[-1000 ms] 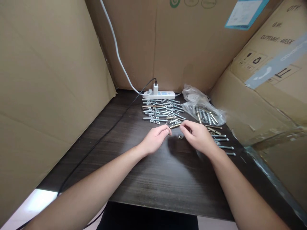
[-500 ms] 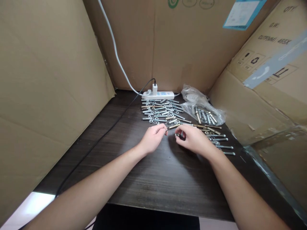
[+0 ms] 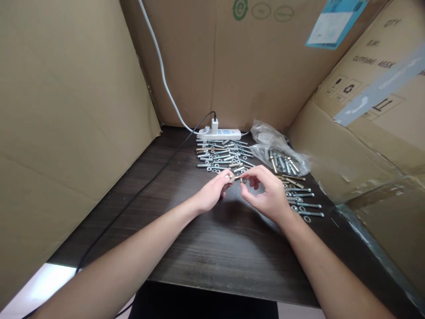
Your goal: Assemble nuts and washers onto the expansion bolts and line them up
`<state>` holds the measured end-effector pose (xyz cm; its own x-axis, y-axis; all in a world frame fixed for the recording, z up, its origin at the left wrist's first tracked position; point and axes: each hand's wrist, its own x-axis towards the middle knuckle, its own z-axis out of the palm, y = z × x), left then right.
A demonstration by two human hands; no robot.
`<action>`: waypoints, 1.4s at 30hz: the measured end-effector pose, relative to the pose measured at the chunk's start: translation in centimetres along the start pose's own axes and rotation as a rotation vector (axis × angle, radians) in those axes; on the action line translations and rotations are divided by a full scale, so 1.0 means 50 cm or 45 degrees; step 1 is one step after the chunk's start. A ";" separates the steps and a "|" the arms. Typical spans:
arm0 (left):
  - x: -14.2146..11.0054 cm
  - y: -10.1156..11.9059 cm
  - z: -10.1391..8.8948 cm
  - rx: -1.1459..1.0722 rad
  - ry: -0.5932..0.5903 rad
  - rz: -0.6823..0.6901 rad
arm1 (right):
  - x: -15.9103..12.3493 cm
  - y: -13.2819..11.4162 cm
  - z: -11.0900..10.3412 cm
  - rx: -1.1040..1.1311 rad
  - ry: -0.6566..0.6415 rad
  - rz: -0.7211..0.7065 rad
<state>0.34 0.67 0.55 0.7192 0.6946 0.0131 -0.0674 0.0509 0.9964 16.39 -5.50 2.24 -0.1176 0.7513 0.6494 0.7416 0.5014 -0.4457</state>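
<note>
My left hand [image 3: 212,192] is closed around a small brass-coloured bolt [image 3: 237,178], whose end pokes out to the right. Most of that bolt is hidden by the fingers. Opposite it, my right hand [image 3: 265,190] pinches a small metal nut [image 3: 243,180] between thumb and forefinger, right at the bolt's end. Whether the nut is threaded on, I cannot tell. Both hands are held just above the dark table, in front of rows of silver bolts, sleeves and washers [image 3: 217,161]. More long bolts [image 3: 303,190] and washers lie beside my right wrist.
A clear plastic bag [image 3: 265,133] with several bolts [image 3: 283,163] lies at the back right. Behind the rows stands a white power strip [image 3: 219,134]. A black cable [image 3: 146,184] crosses the left of the table [image 3: 206,248]. Cardboard walls [image 3: 186,66] enclose the back and sides.
My right hand has risen and moved slightly left, bringing the nut up against the bolt's end. The bolt in my left hand now shows less of its length. The view has tilted slightly upward.
</note>
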 end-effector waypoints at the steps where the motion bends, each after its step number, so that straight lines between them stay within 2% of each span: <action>1: -0.001 -0.001 0.001 -0.006 -0.030 -0.021 | 0.000 -0.002 0.000 0.003 0.010 -0.003; 4: -0.002 -0.007 0.002 0.000 -0.074 -0.043 | -0.001 -0.005 0.001 -0.006 -0.007 0.019; 10: -0.002 -0.009 0.005 0.130 -0.048 0.020 | -0.006 -0.004 0.007 -0.017 -0.059 0.100; 13: -0.004 -0.006 0.007 0.174 -0.049 0.032 | -0.007 -0.004 0.009 -0.008 -0.076 0.083; 20: -0.003 -0.017 0.004 0.206 -0.034 0.164 | -0.009 -0.007 0.009 0.020 -0.116 0.073; 25: -0.002 -0.023 0.000 0.432 0.024 0.298 | -0.012 0.003 0.012 0.042 -0.160 0.122; 32: -0.007 -0.022 -0.001 0.681 0.054 0.288 | -0.014 0.015 0.017 0.052 -0.187 0.236; 42: -0.006 -0.022 0.001 0.825 0.006 0.261 | -0.009 0.022 0.013 0.011 -0.427 0.377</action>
<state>0.22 0.34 -0.55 0.7329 0.6477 0.2082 0.2271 -0.5214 0.8226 16.83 -5.01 1.09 -0.1095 0.9599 0.2580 0.7701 0.2461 -0.5886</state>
